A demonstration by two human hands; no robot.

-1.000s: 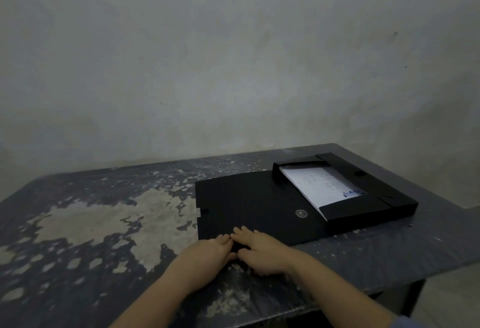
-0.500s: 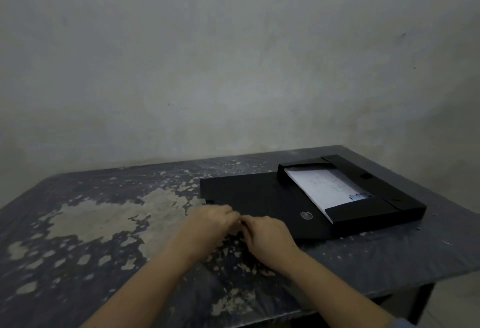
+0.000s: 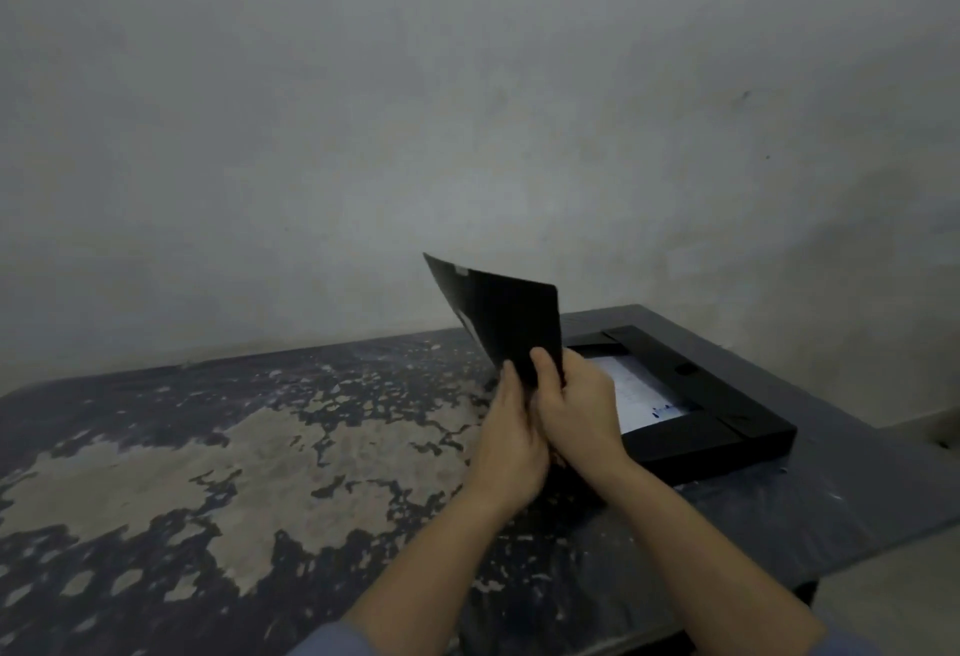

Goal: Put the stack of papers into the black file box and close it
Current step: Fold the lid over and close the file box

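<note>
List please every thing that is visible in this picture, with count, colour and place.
file box: one, black, open, on the right part of the table
lid flap: one, black, raised and tilted, held at its near edge
papers: one stack, white, inside the file box
table: one, dark with worn pale patches, against the wall
wall: one, grey-white, behind the table
left hand: one, gripping the flap's near edge
right hand: one, gripping the flap beside the left hand
</note>
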